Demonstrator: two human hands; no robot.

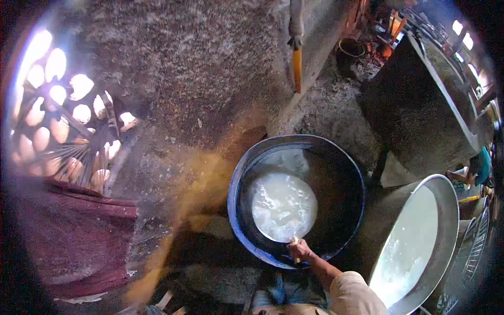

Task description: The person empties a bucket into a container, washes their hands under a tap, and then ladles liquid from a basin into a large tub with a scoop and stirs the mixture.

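Observation:
My right hand (301, 249) is closed round the short, light-coloured handle of a large round dipper (273, 239). Cloudy white liquid (286, 202) with bright ripples fills the dipper's bowl. It is held within the mouth of a deep blue drum (234, 220), whose inside looks dark; how deep the dipper sits I cannot tell. Right of my forearm stands a wide metal vat (452, 215) holding more milky white liquid (412, 241). My left hand does not show.
A dark red cloth (84, 236) hangs at the left, below bright wall openings. A yellow-tipped pole (297, 68) points down from the top. A dark block-like structure (420, 100) stands upper right, near a glowing fire (386, 51). Another person's arm (462, 176) shows at the far right.

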